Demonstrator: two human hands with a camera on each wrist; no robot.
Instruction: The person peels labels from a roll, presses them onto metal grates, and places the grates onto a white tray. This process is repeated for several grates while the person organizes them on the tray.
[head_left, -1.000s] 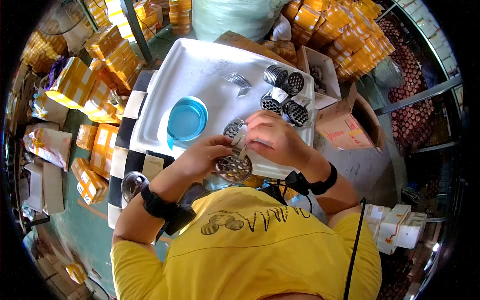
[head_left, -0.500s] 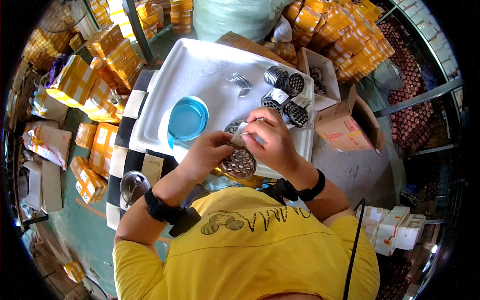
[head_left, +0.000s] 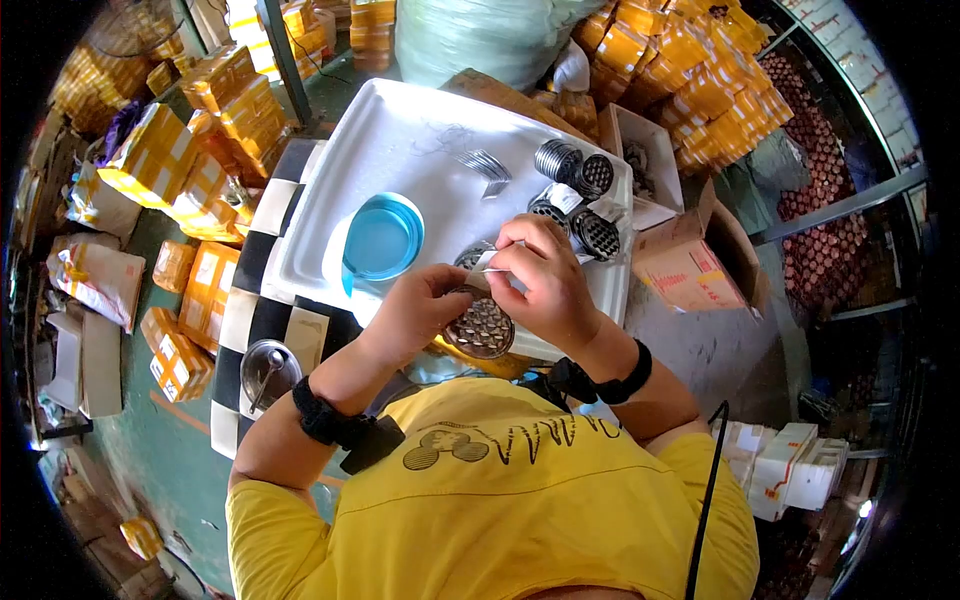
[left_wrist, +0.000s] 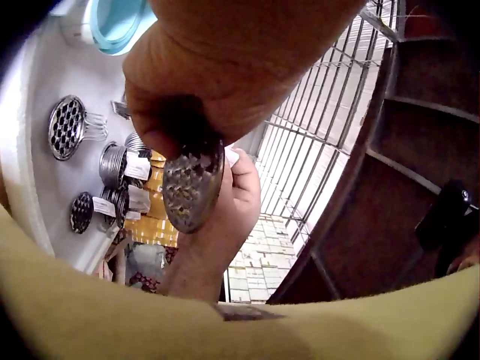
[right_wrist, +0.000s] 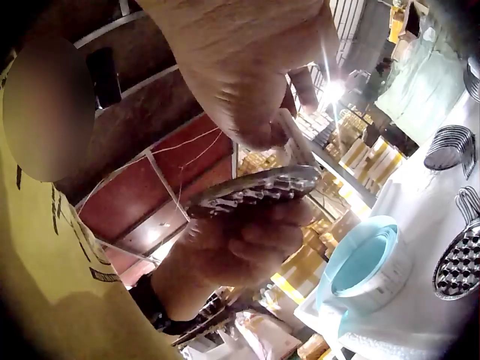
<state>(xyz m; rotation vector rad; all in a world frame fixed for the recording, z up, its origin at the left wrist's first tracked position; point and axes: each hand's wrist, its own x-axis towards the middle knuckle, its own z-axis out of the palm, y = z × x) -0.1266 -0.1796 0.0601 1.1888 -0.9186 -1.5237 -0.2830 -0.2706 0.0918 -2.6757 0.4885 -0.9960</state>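
A round metal disc with a dimpled face (head_left: 480, 327) is gripped by the left hand (head_left: 408, 310) at its upper left edge; in the left wrist view the disc (left_wrist: 193, 187) hangs below that hand (left_wrist: 202, 90). The right hand (head_left: 545, 282) pinches a small white slip (head_left: 485, 262) just above the disc. In the right wrist view the left hand (right_wrist: 247, 244) lies under the disc (right_wrist: 259, 187), and the right hand (right_wrist: 240, 67) is above it. Similar discs in stacks (head_left: 596, 232) stand beyond the right hand.
A white tray (head_left: 335, 150) holds a light-blue roll (head_left: 383, 237), thin curved metal pieces (head_left: 487, 170) and another disc stack (head_left: 575, 168). A metal bowl (head_left: 270, 375) sits on the checkered cloth at left. An open carton (head_left: 690, 265) stands right of the tray.
The disc has turned face up and shifted slightly right. Both hands stay close together, the right one now a little nearer the body. The view has shifted slightly.
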